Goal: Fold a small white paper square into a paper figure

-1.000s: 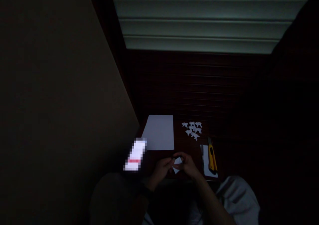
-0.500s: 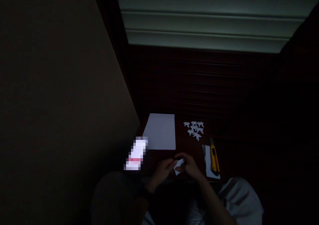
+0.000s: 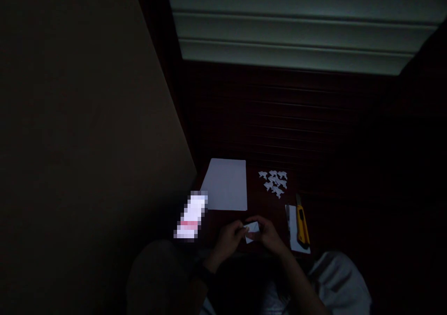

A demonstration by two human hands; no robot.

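Note:
Between my two hands is a small folded piece of white paper, held just above the near edge of the dark table. My left hand pinches its left side. From the right, my right hand grips it, with the thumb across the front and the fingers curled behind the top edge. Creases show on the paper's face, but dim light hides finer detail. Farther back lies a cluster of several small folded white paper figures. Left of them rests a flat stack or sheet of white paper.
A yellow utility knife lies over a narrow white paper strip at the table's right. A bright, pixelated phone-like screen is at the left. A wall rises on the left, and pale horizontal slats stand beyond.
The folded paper has turned slightly, showing more of its flat creased face. My left thumb now lies over its left part. The whole view has shifted a little.

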